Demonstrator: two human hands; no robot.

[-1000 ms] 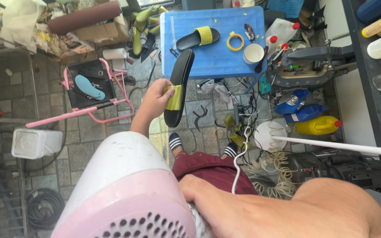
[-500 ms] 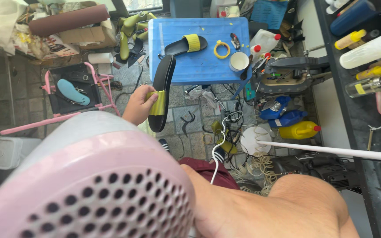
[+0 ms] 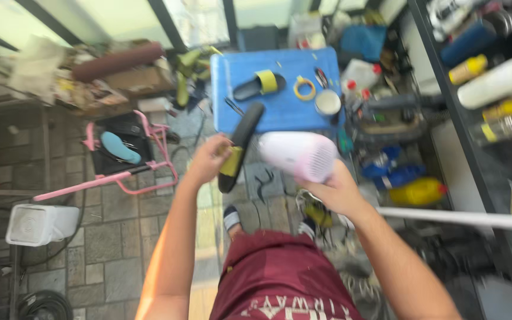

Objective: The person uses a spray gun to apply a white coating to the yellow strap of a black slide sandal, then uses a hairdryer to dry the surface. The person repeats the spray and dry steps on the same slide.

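The left hand (image 3: pixel 208 159) is closed around the yellow strap of a black, flat-soled slide sandal (image 3: pixel 241 145), held out in front of the body with its long axis running from near the knees up and away toward the blue plastic counter (image 3: pixel 280 112). The right hand (image 3: pixel 333 189) is wrapped around the handle of a pale pink plastic hair dryer (image 3: pixel 294 155), whose barrel lies just to the right of the sandal, its front end pointing toward the strap and close to it; whether they touch is lost in motion blur. On the blue counter beyond sit a matching black sandal with a yellow strap (image 3: pixel 260 86), a yellow tape ring (image 3: pixel 304 88) and a white round cup (image 3: pixel 328 102), its contents unclear. A pink metal frame (image 3: pixel 128 172) to the left carries a light blue insole (image 3: pixel 120 147).
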